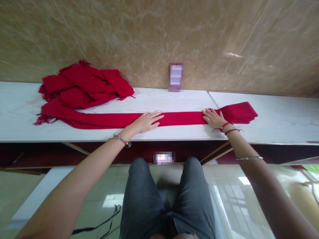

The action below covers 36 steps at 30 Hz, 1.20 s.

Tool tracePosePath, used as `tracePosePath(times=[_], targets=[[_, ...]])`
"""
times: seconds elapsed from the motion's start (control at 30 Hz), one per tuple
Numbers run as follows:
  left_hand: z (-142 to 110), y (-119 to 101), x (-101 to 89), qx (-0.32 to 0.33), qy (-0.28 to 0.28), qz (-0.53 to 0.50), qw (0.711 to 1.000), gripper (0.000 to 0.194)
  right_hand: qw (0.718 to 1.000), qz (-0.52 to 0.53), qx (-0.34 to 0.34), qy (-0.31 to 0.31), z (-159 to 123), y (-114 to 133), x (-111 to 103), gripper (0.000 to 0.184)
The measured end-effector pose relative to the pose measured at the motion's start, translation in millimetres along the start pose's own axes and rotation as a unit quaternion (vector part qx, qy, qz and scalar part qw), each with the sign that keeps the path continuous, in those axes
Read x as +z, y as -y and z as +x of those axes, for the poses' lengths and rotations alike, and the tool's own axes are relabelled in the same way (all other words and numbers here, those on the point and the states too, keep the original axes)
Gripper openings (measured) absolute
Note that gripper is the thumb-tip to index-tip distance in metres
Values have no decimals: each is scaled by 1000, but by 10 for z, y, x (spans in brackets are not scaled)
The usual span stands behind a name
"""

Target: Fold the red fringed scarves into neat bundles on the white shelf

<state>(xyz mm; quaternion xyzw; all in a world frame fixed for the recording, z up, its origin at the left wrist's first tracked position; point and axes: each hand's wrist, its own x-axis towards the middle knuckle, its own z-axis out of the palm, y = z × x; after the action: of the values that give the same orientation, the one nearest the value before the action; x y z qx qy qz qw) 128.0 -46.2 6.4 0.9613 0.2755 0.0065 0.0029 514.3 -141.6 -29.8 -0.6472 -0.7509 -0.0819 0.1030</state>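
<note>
A brown marbled wall [149, 33] rises directly behind the long white table [152, 100], whose front edge runs just before the person's knees [193, 166]. At the left, a red pile of cloth [82, 86] reaches to the back edge. The long red scarf [180, 118] lies flat along the table, with white surface showing on both its sides. White surface continues also right of the folded red cloth [240, 113]. The left hand [147, 122] rests flat on the scarf, fingers slightly spread; the right hand [213, 118], fingers spread, lies where scarf and folded cloth meet.
</note>
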Motion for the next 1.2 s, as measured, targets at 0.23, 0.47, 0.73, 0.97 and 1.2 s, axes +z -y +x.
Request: tracePosePath(times=[0.23, 0.47, 0.73, 0.97, 1.2], targets=[[8, 11, 7, -2, -2, 2, 1000, 49, 990, 1, 27, 137, 99, 513, -202, 51], [22, 45, 45, 8, -11, 9, 1000, 50, 987, 9, -71, 144, 330, 1394, -253, 53], [29, 53, 32, 9, -13, 12, 1000, 51, 994, -47, -27, 93, 284, 1313, -370, 55], [28, 77, 54, 14, -11, 22, 1000, 50, 985, -59, 108, 121, 66, 756, -315, 54], [16, 50, 24, 5, -5, 17, 1000, 51, 980, -68, 153, 105, 34, 551, -260, 54]])
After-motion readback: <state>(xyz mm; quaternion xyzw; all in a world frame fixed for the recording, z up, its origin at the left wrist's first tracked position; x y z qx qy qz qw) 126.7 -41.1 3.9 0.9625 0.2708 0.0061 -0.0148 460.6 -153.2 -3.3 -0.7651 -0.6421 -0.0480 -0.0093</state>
